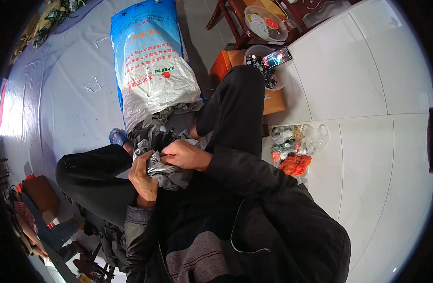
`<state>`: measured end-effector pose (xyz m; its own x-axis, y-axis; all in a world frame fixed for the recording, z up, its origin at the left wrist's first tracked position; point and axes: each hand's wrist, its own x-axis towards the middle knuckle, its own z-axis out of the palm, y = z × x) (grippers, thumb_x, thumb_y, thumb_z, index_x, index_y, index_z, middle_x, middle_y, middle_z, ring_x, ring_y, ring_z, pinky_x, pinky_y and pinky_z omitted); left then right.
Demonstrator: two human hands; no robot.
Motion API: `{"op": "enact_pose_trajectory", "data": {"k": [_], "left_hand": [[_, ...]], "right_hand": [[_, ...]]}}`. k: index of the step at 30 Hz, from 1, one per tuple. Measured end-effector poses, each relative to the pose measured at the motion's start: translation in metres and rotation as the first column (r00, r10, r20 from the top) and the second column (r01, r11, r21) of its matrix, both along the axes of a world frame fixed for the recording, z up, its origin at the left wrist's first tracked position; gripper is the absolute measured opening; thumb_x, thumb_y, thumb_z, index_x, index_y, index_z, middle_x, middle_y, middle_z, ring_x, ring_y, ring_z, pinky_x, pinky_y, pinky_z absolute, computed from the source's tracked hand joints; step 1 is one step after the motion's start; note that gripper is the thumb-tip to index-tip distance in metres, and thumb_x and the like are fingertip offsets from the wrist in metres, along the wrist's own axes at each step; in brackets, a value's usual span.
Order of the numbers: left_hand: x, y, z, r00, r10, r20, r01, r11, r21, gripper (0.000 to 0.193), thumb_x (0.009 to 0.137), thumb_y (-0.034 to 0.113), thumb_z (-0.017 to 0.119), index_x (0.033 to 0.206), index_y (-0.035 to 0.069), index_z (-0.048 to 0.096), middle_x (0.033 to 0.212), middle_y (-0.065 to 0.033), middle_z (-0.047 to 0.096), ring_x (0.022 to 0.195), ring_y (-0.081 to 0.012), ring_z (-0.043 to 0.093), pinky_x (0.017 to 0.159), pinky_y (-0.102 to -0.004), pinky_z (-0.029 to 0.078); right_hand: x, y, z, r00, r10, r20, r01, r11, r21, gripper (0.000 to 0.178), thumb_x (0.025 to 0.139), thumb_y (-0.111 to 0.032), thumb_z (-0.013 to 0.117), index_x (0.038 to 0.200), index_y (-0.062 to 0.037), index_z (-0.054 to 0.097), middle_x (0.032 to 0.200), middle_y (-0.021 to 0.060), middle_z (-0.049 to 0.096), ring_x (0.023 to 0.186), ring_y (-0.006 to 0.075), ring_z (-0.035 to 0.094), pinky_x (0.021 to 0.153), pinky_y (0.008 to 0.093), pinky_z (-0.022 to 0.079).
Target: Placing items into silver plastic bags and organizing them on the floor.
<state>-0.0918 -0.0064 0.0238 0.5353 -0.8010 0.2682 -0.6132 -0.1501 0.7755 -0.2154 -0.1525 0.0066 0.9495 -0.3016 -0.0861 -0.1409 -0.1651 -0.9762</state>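
Note:
Between my knees, my left hand (143, 178) and my right hand (185, 154) grip a bunched piece of shiny grey fabric (171, 179). The left fingers wrap its left side, with the thumb up along the folds. My right fingers are curled into it from the other side; their tips are hidden in the folds. Just beyond lies a large white and blue woven sack (155, 61) on its side, mouth toward me. More dark grey fabric (157, 118) spills out of that mouth and reaches down toward my hands.
At right stand an orange box (220, 66), a clear tub with a phone (277, 57) on its rim, and a plastic bag (295, 162) of small items. A tub of discs (268, 23) sits on wooden furniture. Pale sheeting (65, 99) covers the left floor. Another person (51, 231) is at lower left.

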Motion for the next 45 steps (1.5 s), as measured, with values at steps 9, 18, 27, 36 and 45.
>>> {"op": "enact_pose_trajectory", "data": {"k": [9,18,27,36,45], "left_hand": [[0.001,0.004,-0.003,1.000,-0.015,0.025,0.015,1.000,0.027,0.043,0.068,-0.010,0.060,0.109,0.001,0.067,0.097,-0.0194,0.071,0.091,-0.0396,0.070,0.082,-0.0412,0.054],[-0.005,-0.003,0.014,0.977,0.050,-0.205,-0.052,0.999,-0.001,0.040,0.071,-0.004,0.070,0.110,0.002,0.069,0.098,-0.0186,0.072,0.094,-0.0356,0.072,0.084,-0.0385,0.055],[-0.003,-0.004,0.013,0.990,-0.066,-0.125,0.066,0.998,0.000,0.040,0.074,0.000,0.070,0.114,0.002,0.071,0.100,-0.0188,0.073,0.093,-0.0344,0.074,0.083,-0.0377,0.056],[0.000,-0.004,0.007,0.983,-0.047,-0.178,0.059,0.996,0.062,0.036,0.076,0.008,0.070,0.112,0.004,0.072,0.100,-0.0187,0.074,0.094,-0.0326,0.074,0.082,-0.0382,0.056],[0.000,-0.003,0.008,0.994,-0.080,-0.075,0.084,0.995,0.045,0.035,0.077,0.010,0.071,0.111,0.004,0.072,0.099,-0.0192,0.074,0.092,-0.0348,0.073,0.082,-0.0393,0.056]], "right_hand": [[0.004,0.007,0.011,0.991,-0.061,-0.117,0.094,0.949,0.300,0.036,0.094,-0.024,0.067,0.080,0.0089,0.061,0.058,0.0102,0.039,0.062,0.0060,0.037,0.053,0.0348,0.033],[0.005,0.011,0.010,0.990,-0.135,0.036,0.130,0.986,0.105,0.031,0.090,-0.020,0.065,0.081,0.0083,0.056,0.064,0.0217,0.043,0.058,0.0107,0.040,0.054,0.0396,0.036],[0.006,0.013,0.005,0.983,-0.151,0.107,0.147,0.988,0.051,0.027,0.088,-0.016,0.063,0.081,0.0078,0.054,0.071,0.0273,0.047,0.056,0.0221,0.036,0.056,0.0427,0.037],[0.008,0.016,0.000,0.982,-0.182,0.052,0.178,0.981,0.071,0.031,0.088,-0.019,0.064,0.077,0.0080,0.052,0.063,0.0227,0.041,0.056,0.0147,0.036,0.053,0.0418,0.036],[0.005,0.015,0.004,0.983,-0.184,0.012,0.182,0.977,0.107,0.033,0.089,-0.021,0.065,0.077,0.0079,0.054,0.063,0.0227,0.042,0.056,0.0129,0.039,0.053,0.0421,0.036]]}}
